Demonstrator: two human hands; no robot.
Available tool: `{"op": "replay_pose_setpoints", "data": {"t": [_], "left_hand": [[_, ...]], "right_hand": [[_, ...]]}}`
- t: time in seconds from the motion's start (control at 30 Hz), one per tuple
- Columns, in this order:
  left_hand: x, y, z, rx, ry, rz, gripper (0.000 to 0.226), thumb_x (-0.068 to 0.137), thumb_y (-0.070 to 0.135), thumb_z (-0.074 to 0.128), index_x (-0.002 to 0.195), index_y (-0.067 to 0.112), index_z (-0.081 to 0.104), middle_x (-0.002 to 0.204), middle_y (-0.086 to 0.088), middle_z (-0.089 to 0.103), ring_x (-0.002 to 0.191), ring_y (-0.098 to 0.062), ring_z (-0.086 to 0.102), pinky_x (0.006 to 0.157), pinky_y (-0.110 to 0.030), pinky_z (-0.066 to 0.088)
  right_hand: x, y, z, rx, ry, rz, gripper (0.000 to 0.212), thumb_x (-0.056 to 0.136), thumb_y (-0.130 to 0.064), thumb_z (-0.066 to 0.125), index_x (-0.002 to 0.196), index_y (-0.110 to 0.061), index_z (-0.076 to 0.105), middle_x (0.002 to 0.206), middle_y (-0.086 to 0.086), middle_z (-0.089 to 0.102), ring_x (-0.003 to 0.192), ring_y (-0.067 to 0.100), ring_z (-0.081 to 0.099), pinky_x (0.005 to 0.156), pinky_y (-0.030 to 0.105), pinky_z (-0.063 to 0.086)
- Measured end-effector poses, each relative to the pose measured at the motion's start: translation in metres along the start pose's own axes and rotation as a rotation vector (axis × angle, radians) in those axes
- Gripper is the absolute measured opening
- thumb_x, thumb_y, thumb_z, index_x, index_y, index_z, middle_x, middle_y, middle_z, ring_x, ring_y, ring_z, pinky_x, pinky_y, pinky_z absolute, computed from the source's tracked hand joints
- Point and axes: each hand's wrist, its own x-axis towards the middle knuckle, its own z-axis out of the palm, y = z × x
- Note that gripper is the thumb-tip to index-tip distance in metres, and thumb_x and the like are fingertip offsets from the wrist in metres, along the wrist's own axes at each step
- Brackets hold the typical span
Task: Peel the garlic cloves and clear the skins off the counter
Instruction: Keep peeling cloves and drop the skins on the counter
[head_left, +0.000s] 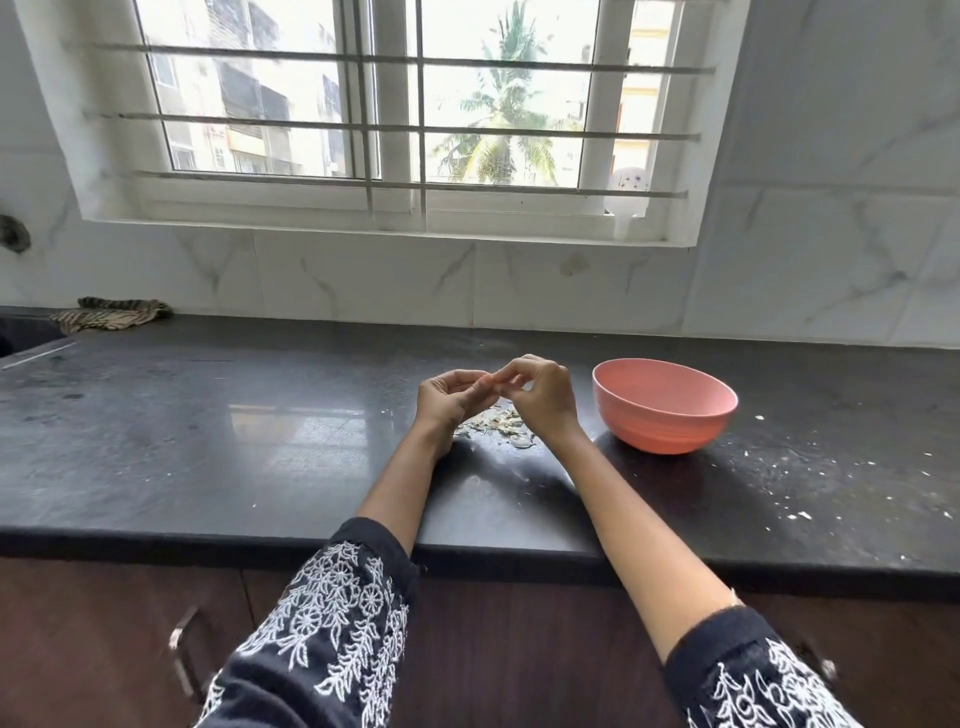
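Observation:
Both my hands meet above the black counter (208, 441), a little left of a pink bowl (667, 408). My left hand (447, 397) and my right hand (540, 395) have their fingers curled together round a small garlic clove (488, 383), which is mostly hidden by the fingertips. Directly beneath the hands lies a small heap of pale garlic skins (496, 423) on the counter. The inside of the bowl cannot be seen from this angle.
A striped cloth (109, 314) lies at the back left by the tiled wall. Small white flecks of skin (800, 512) are scattered over the counter's right side. The counter's front edge runs below my forearms, with dark cabinet doors and a metal handle (179, 654) underneath.

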Motion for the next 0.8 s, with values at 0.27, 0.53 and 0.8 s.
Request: {"op": "replay_pose_setpoints", "data": {"t": [0.27,0.53,0.8], "left_hand": [[0.000,0.000,0.000,0.024,-0.041,0.043,0.007,0.078,-0.008,0.065,0.081,-0.001,0.063,0.064,-0.006,0.070,0.063,-0.014,0.069,0.075,-0.024,0.057],[-0.003,0.000,0.001,0.047,-0.035,0.073,0.012,0.076,-0.010,0.066,0.082,0.000,0.064,0.061,-0.003,0.070,0.061,-0.011,0.068,0.074,-0.023,0.057],[0.000,0.006,0.002,-0.013,-0.033,0.073,0.017,0.076,-0.010,0.065,0.089,0.002,0.064,0.071,-0.003,0.073,0.071,-0.011,0.070,0.076,-0.021,0.056]], "right_hand": [[0.001,0.000,0.000,0.104,0.039,0.061,0.029,0.068,-0.005,0.073,0.057,-0.032,0.067,0.066,-0.012,0.061,0.065,0.019,0.058,0.063,0.035,0.050],[-0.004,-0.009,-0.007,0.459,0.069,0.284,0.024,0.075,0.002,0.060,0.064,-0.018,0.067,0.062,0.002,0.063,0.054,0.013,0.056,0.043,0.021,0.039],[0.002,-0.008,-0.003,0.344,0.032,0.259,0.028,0.092,-0.032,0.056,0.068,-0.021,0.065,0.064,-0.003,0.065,0.055,0.012,0.058,0.043,0.017,0.038]]}}
